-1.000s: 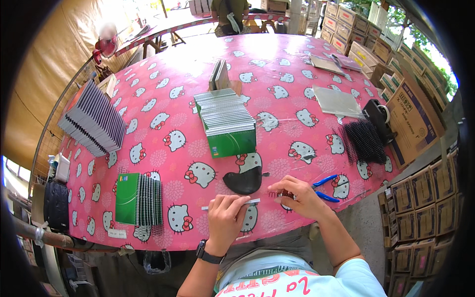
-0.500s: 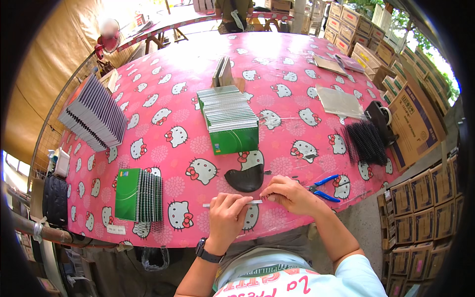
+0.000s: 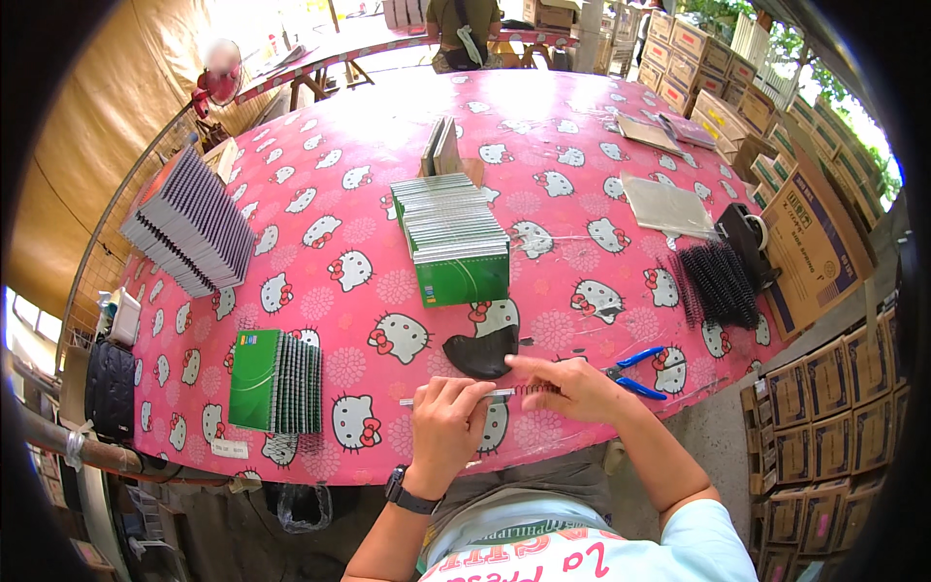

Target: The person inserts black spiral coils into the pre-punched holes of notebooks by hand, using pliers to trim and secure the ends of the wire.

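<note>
My left hand (image 3: 448, 412) is closed over a thin notebook (image 3: 501, 393) that shows edge-on as a pale strip; most of it is hidden by the fingers. At its right end runs a dark spiral binding coil (image 3: 529, 390). My right hand (image 3: 574, 391) has thumb and fingers around the coil, its index finger pointing left. Just beyond lies a black curved pad (image 3: 480, 353). Blue-handled pliers (image 3: 635, 373) rest right of my right hand, jaws partly covered. Farther up stands a row of green-covered notebooks (image 3: 461, 276).
Coil-bound green notebooks (image 3: 254, 378) stand at left, with a taller bound stack (image 3: 184, 228) behind. Black coils (image 3: 718, 284) lie at right beside a tape dispenser (image 3: 745, 238) and a cardboard box (image 3: 810, 252). A plastic sheet (image 3: 667, 206) lies near them. Another person (image 3: 464, 34) sits beyond the table.
My right hand has shifted slightly right, and its index finger has stretched out. More of the coil shows beside the notebook. My left hand has stayed nearly in place.
</note>
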Demonstrator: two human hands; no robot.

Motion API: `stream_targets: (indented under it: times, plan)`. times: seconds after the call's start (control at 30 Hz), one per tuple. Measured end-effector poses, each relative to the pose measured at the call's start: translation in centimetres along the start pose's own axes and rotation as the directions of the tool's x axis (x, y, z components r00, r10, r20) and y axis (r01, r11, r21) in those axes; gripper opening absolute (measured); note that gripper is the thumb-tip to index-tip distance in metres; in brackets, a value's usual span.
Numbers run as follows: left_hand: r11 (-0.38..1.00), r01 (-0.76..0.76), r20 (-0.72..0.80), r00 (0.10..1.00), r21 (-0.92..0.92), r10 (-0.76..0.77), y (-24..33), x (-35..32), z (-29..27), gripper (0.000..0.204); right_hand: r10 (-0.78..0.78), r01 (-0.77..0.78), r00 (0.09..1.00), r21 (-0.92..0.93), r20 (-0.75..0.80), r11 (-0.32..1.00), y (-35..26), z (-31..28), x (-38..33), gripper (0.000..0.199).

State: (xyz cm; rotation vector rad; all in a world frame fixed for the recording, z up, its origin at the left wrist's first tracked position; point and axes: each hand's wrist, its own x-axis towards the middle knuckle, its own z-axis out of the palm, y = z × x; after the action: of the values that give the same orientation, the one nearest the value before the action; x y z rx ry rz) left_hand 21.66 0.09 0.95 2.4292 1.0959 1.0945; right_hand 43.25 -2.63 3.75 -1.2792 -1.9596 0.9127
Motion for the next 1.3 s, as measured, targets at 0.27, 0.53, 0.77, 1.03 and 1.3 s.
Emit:
stream_targets:
  times: [0.27, 0.53, 0.77, 1.03, 1.3]
  plan:
    - [0.996, -0.073, 0.144, 0.988, 0.058, 0.064, 1.0, 0.1, 0.8, 0.022, 0.198, -0.198, 0.974, -0.007, 0.106, 0.980, 1.1, -0.3, 1.3, 0.043]
    - [0.995, -0.098, 0.146, 0.985, 0.037, 0.092, 1.7, 0.4, -0.3, 0.018, 0.064, -0.126, 0.954, -0.198, -0.294, 0.972, 6.0, 2.5, 5.7, 0.035]
    - [0.992, -0.129, 0.222, 0.967, 0.003, 0.125, 1.1, 0.3, -0.6, 0.024, 0.013, -0.170, 0.942, -0.445, -0.334, 0.879, 7.9, -0.4, 4.1, 0.035]
    - [0.991, -0.092, 0.089, 0.993, 0.098, 0.083, 0.3, 0.2, -1.4, 0.033, 0.079, -0.205, 0.964, -0.519, -0.256, 0.830, 6.1, 1.6, 3.1, 0.058]
    - [0.988, -0.070, 0.074, 0.995, 0.138, 0.061, -2.7, -1.3, -0.6, 0.030, -0.077, 0.003, 0.987, 0.468, 0.139, 0.884, 4.4, 0.4, -0.3, 0.037]
